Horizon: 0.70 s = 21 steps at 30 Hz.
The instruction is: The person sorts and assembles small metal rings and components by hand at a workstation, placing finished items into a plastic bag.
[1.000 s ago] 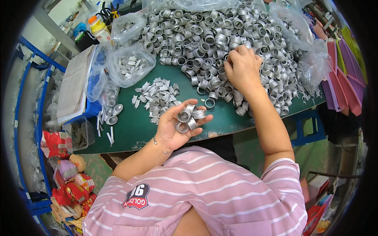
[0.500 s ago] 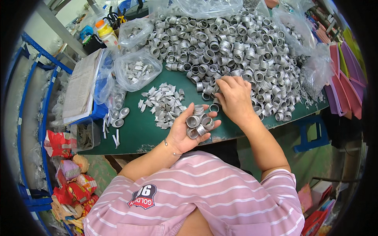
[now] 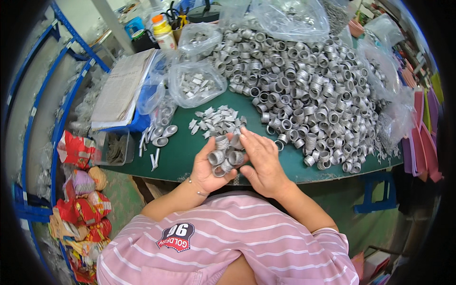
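Green surface (image 3: 183, 147), right side buried under a heap of metal rings (image 3: 308, 95)! At the near edge, the half-curled left hand (image 3: 205, 172) cups a clutch of rings (image 3: 217, 157); the right hand (image 3: 265, 166), fingers nearly straight, meets them, grip unclear. Gathering, seemingly; the next move calls for steady palms.

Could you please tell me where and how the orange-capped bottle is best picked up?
Probably around the bottle's upper body, just below the orange cap, coming from above: it seems to stand upright with its top exposed, while a black holder and a clear bag crowd its sides.
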Tool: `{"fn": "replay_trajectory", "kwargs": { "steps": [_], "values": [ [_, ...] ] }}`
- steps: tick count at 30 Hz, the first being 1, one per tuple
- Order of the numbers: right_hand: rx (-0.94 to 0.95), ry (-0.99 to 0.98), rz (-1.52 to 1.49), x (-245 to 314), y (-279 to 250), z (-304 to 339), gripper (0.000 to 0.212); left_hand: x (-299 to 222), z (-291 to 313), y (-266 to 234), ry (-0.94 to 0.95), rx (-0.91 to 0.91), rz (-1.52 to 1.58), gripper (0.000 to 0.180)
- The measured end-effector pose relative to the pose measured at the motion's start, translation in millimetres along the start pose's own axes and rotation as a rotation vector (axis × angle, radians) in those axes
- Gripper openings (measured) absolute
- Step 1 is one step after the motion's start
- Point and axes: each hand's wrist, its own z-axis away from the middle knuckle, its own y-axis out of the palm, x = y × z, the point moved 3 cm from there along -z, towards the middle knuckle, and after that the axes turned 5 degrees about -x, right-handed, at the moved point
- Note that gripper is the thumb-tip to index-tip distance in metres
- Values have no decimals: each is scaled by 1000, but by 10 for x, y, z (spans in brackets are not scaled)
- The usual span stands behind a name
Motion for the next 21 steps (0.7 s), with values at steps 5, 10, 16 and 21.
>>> {"fn": "replay_trajectory", "kwargs": {
  "steps": [5,10,16,21],
  "values": [
    [-153,-96,-55,-23,322,60,56,-424,914,-127,346,95,-187,44],
    [-238,64,-73,-58,295,111,40,-746,2405,-589,700,-86,-266,44],
    [-236,128,-184,-54,387,107,40,-511,3224,-1485,862,-595,-69,37],
    [-200,178,-229,-122,430,136,40,-564,2986,-1493,858,-618,-72,35]
  ]
}}
